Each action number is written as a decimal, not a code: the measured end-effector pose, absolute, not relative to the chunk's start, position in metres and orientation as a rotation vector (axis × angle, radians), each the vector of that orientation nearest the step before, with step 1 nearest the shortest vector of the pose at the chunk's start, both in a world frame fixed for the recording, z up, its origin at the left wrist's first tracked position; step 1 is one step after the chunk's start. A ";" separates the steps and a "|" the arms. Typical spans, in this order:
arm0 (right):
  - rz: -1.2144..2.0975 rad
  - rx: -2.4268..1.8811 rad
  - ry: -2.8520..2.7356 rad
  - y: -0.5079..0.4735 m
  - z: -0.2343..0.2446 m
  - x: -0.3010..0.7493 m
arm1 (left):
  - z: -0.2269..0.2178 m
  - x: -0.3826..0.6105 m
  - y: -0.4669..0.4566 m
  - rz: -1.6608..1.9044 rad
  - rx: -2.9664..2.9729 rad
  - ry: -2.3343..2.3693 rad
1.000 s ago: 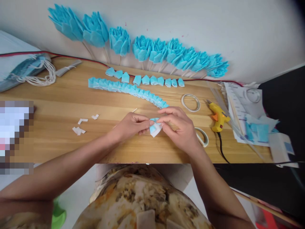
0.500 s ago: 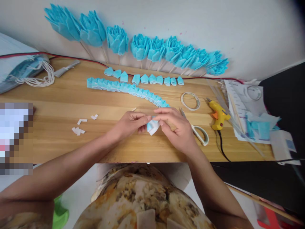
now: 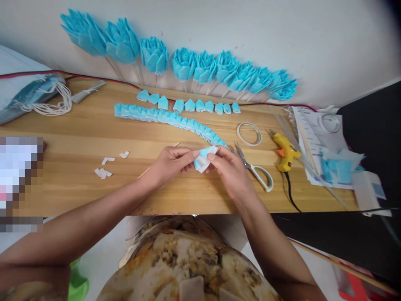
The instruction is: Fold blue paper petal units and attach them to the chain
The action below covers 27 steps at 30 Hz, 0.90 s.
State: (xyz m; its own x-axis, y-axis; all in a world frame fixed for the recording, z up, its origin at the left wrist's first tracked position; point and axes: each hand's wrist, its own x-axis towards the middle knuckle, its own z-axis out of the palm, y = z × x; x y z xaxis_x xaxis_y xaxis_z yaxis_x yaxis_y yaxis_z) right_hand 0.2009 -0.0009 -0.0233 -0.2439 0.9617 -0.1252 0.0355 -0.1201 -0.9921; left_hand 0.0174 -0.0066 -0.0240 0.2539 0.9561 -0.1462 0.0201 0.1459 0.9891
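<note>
A small piece of blue-and-white fabric (image 3: 204,158), partly folded, is held over the front of the wooden table. My left hand (image 3: 177,161) pinches its left side between thumb and fingers. On its right side, the thumb and fingers of my right hand (image 3: 228,167) are closed on it, with a white corner sticking up between the hands. Just beyond them runs a curved row of folded blue petals (image 3: 169,117). Scissors (image 3: 258,173) with white handles lie slightly open beside my right hand.
Blue fabric flowers (image 3: 184,65) on sticks lean on the wall, with loose folded petals (image 3: 189,105) before them. A tape roll (image 3: 249,133), a yellow glue gun (image 3: 285,152) and papers (image 3: 316,142) lie at right. White scraps (image 3: 103,172) and a cord bundle (image 3: 53,100) are at left.
My right hand has shifted from the top of the fabric piece to grip its right side. The piece is turned, showing more of its blue face and a white corner.
</note>
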 end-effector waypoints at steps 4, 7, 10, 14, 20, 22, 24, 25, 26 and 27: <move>1.373 -1.214 -1.439 0.001 -0.022 0.204 | -0.026 0.016 -0.006 0.876 1.230 1.089; 1.368 -1.226 -1.482 0.003 -0.022 0.206 | -0.028 0.016 -0.006 0.872 1.208 1.073; 1.355 -1.223 -1.512 0.004 -0.022 0.206 | -0.030 0.018 -0.006 0.872 1.134 1.033; 1.344 -1.230 -1.526 0.006 -0.021 0.206 | -0.030 0.018 -0.006 0.886 1.053 1.021; 1.369 -1.248 -1.544 0.007 -0.016 0.207 | -0.023 0.018 -0.006 0.962 1.092 1.102; 1.333 -1.258 -1.592 0.008 -0.016 0.207 | -0.023 0.018 -0.006 0.988 1.105 1.092; 1.279 -1.266 -1.649 0.009 -0.017 0.206 | -0.024 0.018 -0.005 0.980 1.106 1.089; 1.247 -1.262 -1.673 0.009 -0.017 0.206 | -0.025 0.018 -0.005 0.966 1.095 1.092; 1.207 -1.250 -1.694 0.009 -0.017 0.207 | -0.026 0.017 -0.005 0.949 1.070 1.091; 1.150 -1.233 -1.714 0.008 -0.016 0.208 | -0.027 0.017 -0.004 0.932 1.025 1.081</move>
